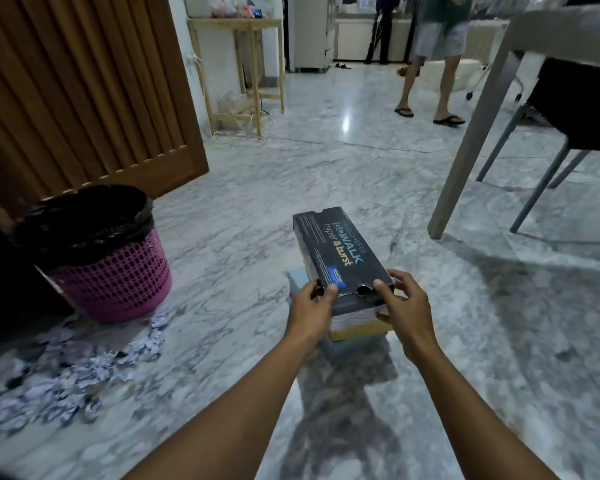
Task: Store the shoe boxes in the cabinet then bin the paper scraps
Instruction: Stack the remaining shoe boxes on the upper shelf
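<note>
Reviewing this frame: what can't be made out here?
Lower boxes, head view: covered by the black shoe box, left hand and right hand; number unclear.
Pink bin contents, head view: dark inside its black liner.
Paper scraps, head view: blurred, cut off at the left edge.

floor: glossy marble
bin: pink plastic mesh
box: matt black card
scraps: crumpled paper
door: slatted wood

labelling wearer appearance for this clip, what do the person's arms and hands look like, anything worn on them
The left forearm and right forearm are bare right down to the picture's lower edge, with no sleeve on either. The left hand and right hand are ungloved. No watch, bracelet or ring shows on the wrists or the fingers in view.
</note>
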